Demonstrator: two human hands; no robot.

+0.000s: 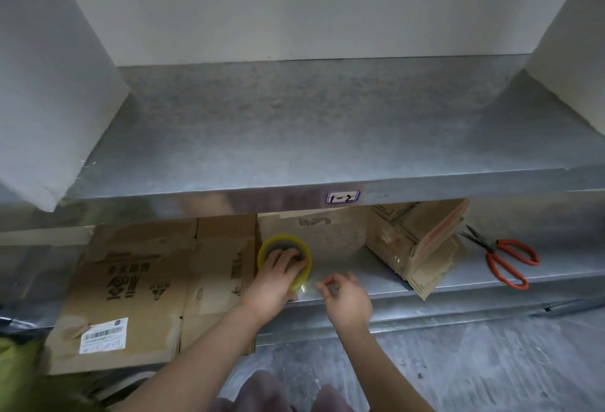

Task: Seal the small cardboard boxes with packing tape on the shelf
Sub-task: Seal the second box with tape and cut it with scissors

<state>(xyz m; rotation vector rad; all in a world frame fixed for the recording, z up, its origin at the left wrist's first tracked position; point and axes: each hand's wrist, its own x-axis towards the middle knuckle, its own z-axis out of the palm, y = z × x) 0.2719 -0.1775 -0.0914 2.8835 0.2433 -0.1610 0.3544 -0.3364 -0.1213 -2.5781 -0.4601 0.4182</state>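
Observation:
A yellowish roll of clear packing tape [282,241] stands on the lower metal shelf [458,280]. My left hand [275,280] grips the roll, fingers hooked into its core. My right hand [347,297] is just right of the roll, thumb and fingers pinched together on what looks like the tape's free end, though the clear film is hard to make out. A flattened cardboard box [147,284] with black print and a barcode label lies to the left. A stack of folded small cardboard boxes [422,241] leans at the right.
Red-handled scissors [505,259] lie on the lower shelf at the far right. The upper metal shelf [294,136], labelled 1-2 on its front lip, overhangs the work area. White blocks [49,77] stand at both ends of the upper shelf. Grey floor lies below.

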